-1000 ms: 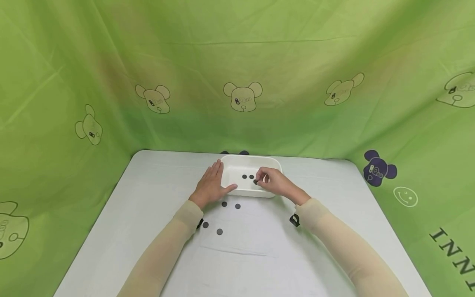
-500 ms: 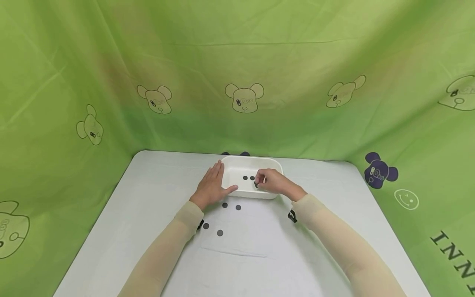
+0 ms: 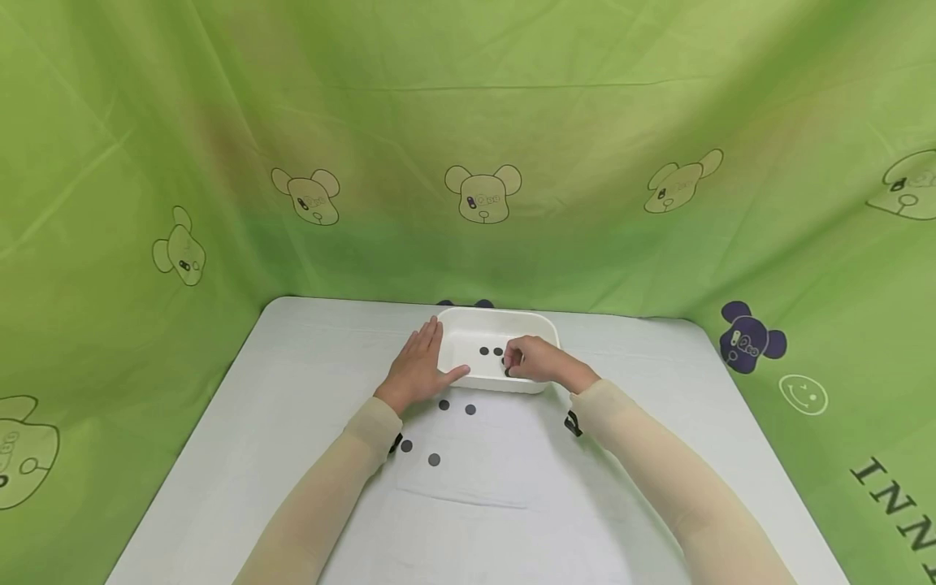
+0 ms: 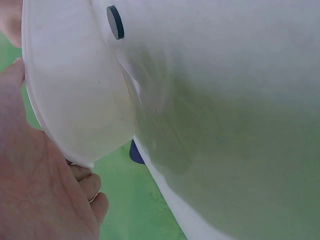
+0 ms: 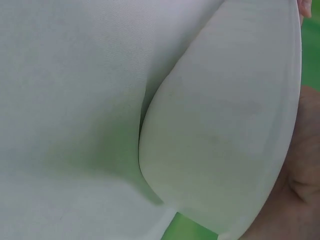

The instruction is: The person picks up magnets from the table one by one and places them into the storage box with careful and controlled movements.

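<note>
A white rectangular tub stands near the table's back edge. My left hand rests on its left end, fingers straight and thumb over the near rim; the left wrist view also has the palm against the tub wall. My right hand reaches over the right end into the tub, thumb and fingertips pinching a small dark disc. Two flat discs, one left and one right, lie on the tub floor; another disc is partly hidden by the fingers. From the right wrist, the tub wall hides the fingertips.
Several more dark discs lie on the white table before the tub, such as a left one, a right one and a nearer one. A green curtain hangs behind and at both sides.
My right hand has moved slightly toward the tub's near side, with a dark disc at its fingertips. The left hand stays in place on the tub.
</note>
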The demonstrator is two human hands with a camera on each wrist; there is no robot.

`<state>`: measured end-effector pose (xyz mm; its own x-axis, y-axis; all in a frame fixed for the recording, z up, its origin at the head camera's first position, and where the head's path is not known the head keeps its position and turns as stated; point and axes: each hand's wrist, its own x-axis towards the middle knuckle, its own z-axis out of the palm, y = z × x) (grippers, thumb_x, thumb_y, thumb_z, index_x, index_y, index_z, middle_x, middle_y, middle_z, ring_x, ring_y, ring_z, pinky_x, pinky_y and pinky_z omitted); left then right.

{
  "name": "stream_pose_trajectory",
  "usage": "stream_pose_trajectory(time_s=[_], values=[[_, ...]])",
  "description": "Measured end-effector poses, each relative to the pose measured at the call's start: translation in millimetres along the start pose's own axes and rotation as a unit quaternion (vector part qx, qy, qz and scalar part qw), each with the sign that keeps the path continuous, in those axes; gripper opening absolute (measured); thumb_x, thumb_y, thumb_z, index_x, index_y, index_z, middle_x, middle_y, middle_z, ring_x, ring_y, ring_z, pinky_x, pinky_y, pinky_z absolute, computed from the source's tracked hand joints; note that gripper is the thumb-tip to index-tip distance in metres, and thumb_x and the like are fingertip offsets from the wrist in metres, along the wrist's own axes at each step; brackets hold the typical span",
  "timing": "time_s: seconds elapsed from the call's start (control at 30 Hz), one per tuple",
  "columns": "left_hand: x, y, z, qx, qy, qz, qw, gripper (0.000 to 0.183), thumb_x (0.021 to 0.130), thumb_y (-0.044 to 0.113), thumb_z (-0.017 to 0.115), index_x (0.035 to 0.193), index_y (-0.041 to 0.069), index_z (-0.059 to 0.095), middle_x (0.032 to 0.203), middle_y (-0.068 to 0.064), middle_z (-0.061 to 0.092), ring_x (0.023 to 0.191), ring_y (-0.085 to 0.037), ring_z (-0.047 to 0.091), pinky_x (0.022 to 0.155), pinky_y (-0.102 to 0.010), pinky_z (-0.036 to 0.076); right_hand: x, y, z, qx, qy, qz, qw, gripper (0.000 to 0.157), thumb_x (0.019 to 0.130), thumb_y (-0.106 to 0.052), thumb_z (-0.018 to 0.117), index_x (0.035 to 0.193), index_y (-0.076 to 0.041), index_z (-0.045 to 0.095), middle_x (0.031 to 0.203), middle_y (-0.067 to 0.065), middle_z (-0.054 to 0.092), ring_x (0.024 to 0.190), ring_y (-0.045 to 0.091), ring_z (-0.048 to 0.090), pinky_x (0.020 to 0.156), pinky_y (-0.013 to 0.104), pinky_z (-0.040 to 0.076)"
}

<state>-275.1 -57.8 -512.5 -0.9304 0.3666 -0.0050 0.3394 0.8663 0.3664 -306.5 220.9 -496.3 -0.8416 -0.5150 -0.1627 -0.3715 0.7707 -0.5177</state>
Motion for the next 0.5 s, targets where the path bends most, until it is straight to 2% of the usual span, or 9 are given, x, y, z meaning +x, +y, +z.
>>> stream_pose_trajectory(time_s=[0.5], values=[[-0.2, 1.0, 1.0, 0.011, -0.002, -0.005, 0.9999, 0.111, 0.102, 0.077, 0.048, 0.172, 0.001, 0.007, 0.181, -0.014, 0.002, 0.167, -0.03, 0.009, 0.135, -0.038, 0.003, 2.9, -0.4, 2.7, -0.014, 0.005, 0.006, 1.0, 0.01, 0.091, -0.002, 0.077, 0.092, -0.008, 0.069, 0.082, 0.002, 0.066, 0.078, 0.015, 0.06, 0.079, 0.034, 0.054]])
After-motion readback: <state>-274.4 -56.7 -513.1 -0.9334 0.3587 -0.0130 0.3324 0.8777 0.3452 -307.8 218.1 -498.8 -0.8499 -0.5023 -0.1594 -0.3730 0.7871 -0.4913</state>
